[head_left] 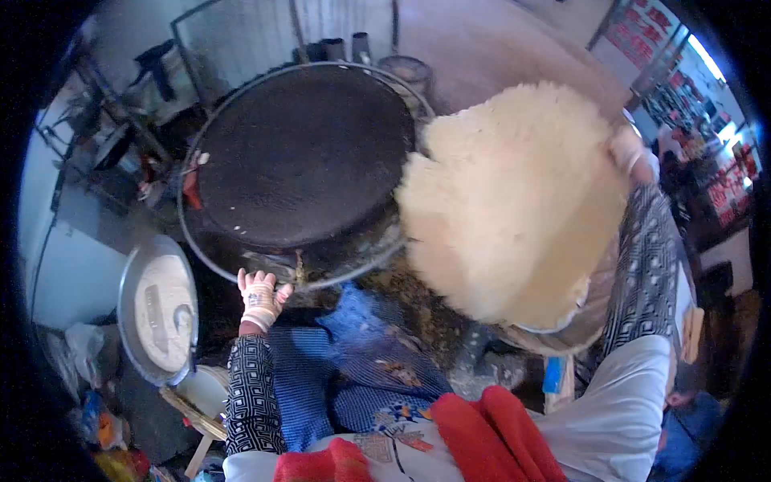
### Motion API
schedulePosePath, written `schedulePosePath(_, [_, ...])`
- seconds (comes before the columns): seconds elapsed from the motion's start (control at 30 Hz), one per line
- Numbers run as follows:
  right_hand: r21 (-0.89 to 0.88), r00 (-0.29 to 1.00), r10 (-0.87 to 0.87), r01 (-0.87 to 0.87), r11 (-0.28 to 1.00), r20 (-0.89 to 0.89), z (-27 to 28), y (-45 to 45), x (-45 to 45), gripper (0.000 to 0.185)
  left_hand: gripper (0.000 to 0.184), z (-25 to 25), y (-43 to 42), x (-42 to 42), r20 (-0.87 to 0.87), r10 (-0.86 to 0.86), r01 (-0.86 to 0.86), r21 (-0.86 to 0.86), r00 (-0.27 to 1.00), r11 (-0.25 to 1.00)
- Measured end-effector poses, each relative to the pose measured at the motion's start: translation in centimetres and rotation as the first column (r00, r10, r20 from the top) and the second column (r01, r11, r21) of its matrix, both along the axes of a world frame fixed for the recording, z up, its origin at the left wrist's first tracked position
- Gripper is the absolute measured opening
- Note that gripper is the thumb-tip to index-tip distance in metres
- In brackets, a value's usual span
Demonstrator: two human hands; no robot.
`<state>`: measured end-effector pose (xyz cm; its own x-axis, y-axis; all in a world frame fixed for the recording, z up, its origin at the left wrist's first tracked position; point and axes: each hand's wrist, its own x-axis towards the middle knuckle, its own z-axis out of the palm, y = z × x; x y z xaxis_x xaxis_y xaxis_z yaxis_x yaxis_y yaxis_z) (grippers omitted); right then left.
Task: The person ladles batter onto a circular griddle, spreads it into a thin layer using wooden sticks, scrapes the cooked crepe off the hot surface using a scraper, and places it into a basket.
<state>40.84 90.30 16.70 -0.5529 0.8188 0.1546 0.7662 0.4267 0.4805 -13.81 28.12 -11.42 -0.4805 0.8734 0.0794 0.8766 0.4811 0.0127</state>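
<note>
A large, thin, pale round flatbread (514, 201) with ragged edges hangs in the air to the right of the griddle. My right hand (630, 153) grips its upper right edge; part of the fingers is hidden or blurred. The dark round griddle (309, 153) lies bare apart from a few pale crumbs. At its front, my left hand (261, 297) has its fingers bent over the metal rim (333, 279) that surrounds the griddle. Both hands have pale coverings at the wrist. Under the flatbread, a round container (554, 341) shows only its front edge.
A metal basin (193, 321) of pale batter or flour stands at the left, with a scoop-like thing in it. Below it is a white bucket (210, 392) with a wooden stick across. Dark cylinders (333, 50) and a pot (405, 71) stand behind the griddle.
</note>
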Motion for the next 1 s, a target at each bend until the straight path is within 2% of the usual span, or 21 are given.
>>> schedulePosePath(0.03, [0.08, 0.951, 0.11, -0.138, 0.987, 0.288, 4.6, 0.0, 0.8, 0.013, 0.044, -1.2, 0.6, 0.6, -0.032, -0.037, 0.039, 0.077, 0.999, 0.996])
schedulePosePath(0.07, [0.152, 0.818, 0.19, -0.318, 0.936, 0.544, 9.3, -0.2, 1.6, 0.013, 0.042, -0.7, 1.5, 1.9, 0.012, -0.017, 0.016, 0.051, 1.0, 0.999])
schedulePosePath(0.1, [0.176, 0.965, 0.072, -0.119, 0.977, 0.254, 12.7, -2.5, -0.3, 0.011, 0.04, -1.7, 2.0, 2.5, 0.007, -0.027, 0.027, 0.087, 1.0, 0.996])
schedulePosePath(0.13, [0.175, 0.996, -0.029, 0.043, 0.984, -0.083, 16.2, -4.9, -2.3, 0.013, 0.038, -2.4, 2.4, 2.9, -0.01, -0.035, 0.036, 0.121, 0.999, 0.992])
schedulePosePath(0.2, [-0.036, 0.955, -0.147, 0.142, 0.989, -0.258, 19.4, -11.7, -7.3, 0.021, 0.035, -2.3, 3.7, 4.9, 0.01, -0.014, 0.013, 0.133, 1.0, 0.991])
schedulePosePath(0.23, [-0.004, 0.965, -0.117, 0.119, 0.993, -0.237, 18.6, -11.6, -8.2, 0.022, 0.033, -2.1, 4.1, 5.5, 0.018, 0.001, -0.004, 0.142, 1.0, 0.99])
schedulePosePath(0.27, [0.075, 0.988, -0.016, 0.028, 0.997, -0.153, 17.2, -14.5, -10.4, 0.022, 0.033, -2.0, 4.2, 5.7, 0.018, -0.024, 0.021, 0.172, 1.0, 0.985])
schedulePosePath(0.33, [-0.002, 0.999, 0.027, -0.027, 1.0, 0.027, 12.6, -15.0, -12.1, 0.018, 0.032, -1.8, 4.2, 6.0, 0.012, -0.073, 0.069, 0.226, 0.997, 0.972])
schedulePosePath(0.4, [0.001, 0.995, 0.004, -0.004, 1.0, 0.099, 4.6, -16.8, -13.5, 0.025, 0.035, -2.0, 3.8, 5.4, 0.005, -0.087, 0.085, 0.182, 0.996, 0.98])
schedulePosePath(0.43, [0.009, 0.988, 0.054, -0.053, 0.999, -0.143, -1.9, -15.7, -12.8, 0.028, 0.035, -2.1, 3.6, 5.1, 0.023, -0.063, 0.058, 0.165, 0.998, 0.985])
schedulePosePath(0.47, [-0.151, 0.871, 0.422, -0.466, 0.872, -0.251, -10.3, -6.7, -17.0, 0.03, 0.034, -2.0, 3.3, 4.9, 0.037, -0.041, 0.035, 0.141, 0.998, 0.989])
schedulePosePath(0.5, [-0.142, 0.87, 0.388, -0.445, 0.884, -0.305, -15.1, -8.8, -15.4, 0.028, 0.029, -2.4, 3.6, 5.4, -0.016, -0.066, 0.068, 0.192, 0.998, 0.979])
schedulePosePath(0.53, [-0.112, 0.923, 0.179, -0.229, 0.967, -0.341, -19.5, -15.9, -11.9, 0.026, 0.031, -1.6, 3.6, 5.6, 0.011, -0.089, 0.086, 0.16, 0.996, 0.983])
schedulePosePath(0.57, [-0.158, 0.951, -0.004, -0.047, 0.986, -0.309, -23.0, -20.6, -9.8, 0.024, 0.031, -1.8, 3.2, 5.0, 0.01, -0.1, 0.097, 0.16, 0.995, 0.982])
schedulePosePath(0.67, [-0.409, 0.97, -0.219, 0.159, 0.899, -0.105, -36.4, -22.5, -5.3, 0.029, 0.034, -1.9, 2.1, 3.1, 0.012, -0.112, 0.111, 0.087, 0.994, 0.99])
schedulePosePath(0.77, [-0.344, 0.917, -0.31, 0.214, 0.914, -0.252, -42.0, -25.9, -3.5, 0.027, 0.033, -2.5, 1.0, 1.1, -0.003, -0.141, 0.141, 0.076, 0.99, 0.987])
schedulePosePath(0.83, [-0.623, 0.892, -0.449, 0.321, 0.713, -0.055, -42.5, -26.0, -3.4, 0.027, 0.034, -1.8, 0.4, 0.4, -0.024, -0.133, 0.134, 0.018, 0.991, 0.991])
schedulePosePath(0.93, [-0.635, 0.897, -0.441, 0.319, 0.703, -0.038, -42.8, -26.1, -3.5, 0.026, 0.037, -0.4, 0.0, -0.6, -0.036, -0.115, 0.111, -0.1, 0.993, 0.989])
schedulePosePath(0.97, [-0.629, 0.884, -0.459, 0.311, 0.713, -0.083, -42.1, -26.6, -3.6, 0.025, 0.035, -0.3, -0.2, -0.9, -0.058, -0.106, 0.098, -0.13, 0.993, 0.987])
schedulePosePath(1.0, [-0.625, 0.88, -0.454, 0.279, 0.729, -0.137, -41.9, -27.1, -3.5, 0.024, 0.031, 0.2, 0.2, -0.5, -0.091, -0.1, 0.092, -0.088, 0.991, 0.992])
